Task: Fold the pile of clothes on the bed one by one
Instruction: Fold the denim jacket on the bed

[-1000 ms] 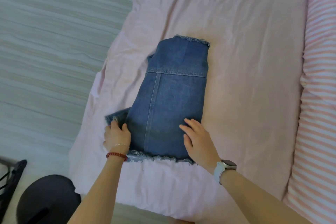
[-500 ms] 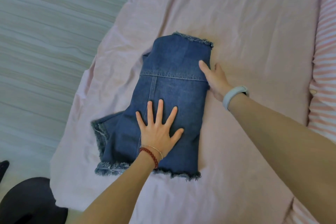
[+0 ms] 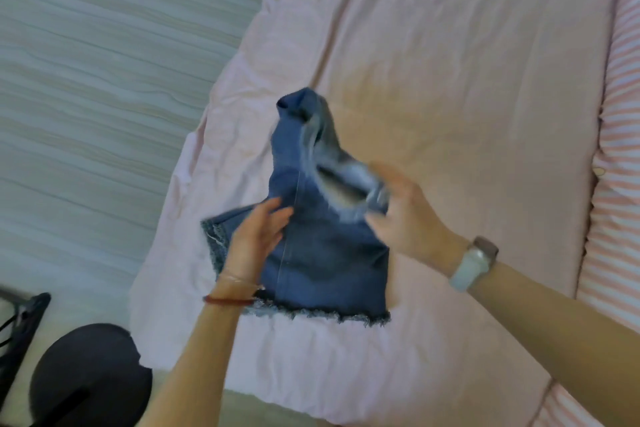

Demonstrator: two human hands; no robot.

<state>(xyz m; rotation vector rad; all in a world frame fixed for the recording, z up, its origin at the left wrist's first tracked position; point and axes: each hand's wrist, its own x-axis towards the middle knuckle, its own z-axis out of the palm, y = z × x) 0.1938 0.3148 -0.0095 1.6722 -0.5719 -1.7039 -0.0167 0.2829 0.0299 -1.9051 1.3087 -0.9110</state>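
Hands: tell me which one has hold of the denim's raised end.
The right hand, the one with the pale watch, grips the lifted frayed end of the denim shorts. The left hand, with the red bracelet, only rests on them.

Both forearms reach forward from the lower edge of the view. The left hand [image 3: 254, 241] is turned edge-on, its fingers [image 3: 277, 212] straight and together, pointing up and to the right. The right hand [image 3: 403, 215] is blurred; its fingers [image 3: 379, 184] curl toward the thumb, pinching something between them. The two hands face each other, near but apart, both wrists straight.
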